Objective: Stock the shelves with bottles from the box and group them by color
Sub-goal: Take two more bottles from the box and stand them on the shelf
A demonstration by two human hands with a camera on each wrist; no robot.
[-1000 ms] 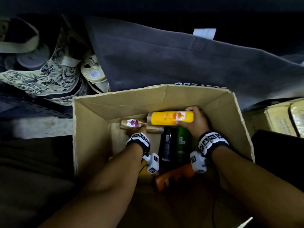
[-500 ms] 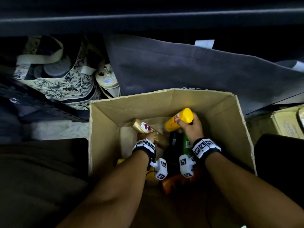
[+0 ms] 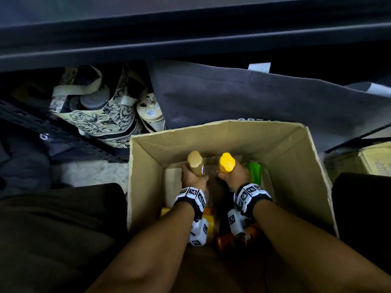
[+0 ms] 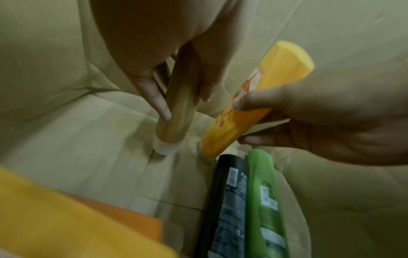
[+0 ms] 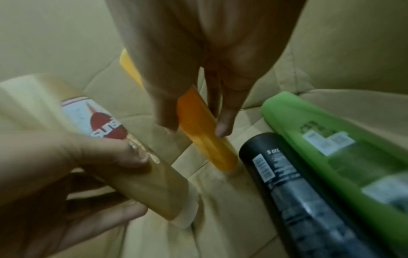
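Head view: cardboard box [image 3: 148, 187] open on the floor, just in front of a grey cloth bag [image 3: 243, 98]. Inside the box, left hand [image 3: 193, 178] wrapped round a tan bottle [image 3: 195, 162], held nearly upright, blunt end up. Beside it, right hand [image 3: 234, 176] wrapped round a yellow bottle [image 3: 227, 162], likewise upright. Green bottle [image 3: 254, 172] lying against the box's right wall, past the right hand. Patterned bag [image 3: 101, 119] left of the box's far corner; second carton [image 3: 372, 159] right of the box.

Left wrist view: left hand [image 4: 154, 52] with fingers [image 4: 154, 97] and thumb clamped on the tan bottle [image 4: 176, 113], white cap down, close over the box floor [image 4: 88, 148]; touching or not, cannot tell. Right hand [image 4: 320, 113] pinching the yellow bottle [image 4: 253, 104], tilted. Black bottle [image 4: 229, 200] and green bottle [image 4: 262, 192] lying side by side on the box floor, touching.

Right wrist view: right hand [image 5: 198, 52] with fingers [image 5: 227, 122] closed along the yellow bottle [image 5: 203, 139], lower end near the box floor [image 5: 220, 227]. Left hand [image 5: 66, 165] gripping the tan bottle [image 5: 143, 174], red-and-white label showing. Black bottle [image 5: 287, 183] and green bottle [image 5: 331, 148] lying together towards the box's right side.
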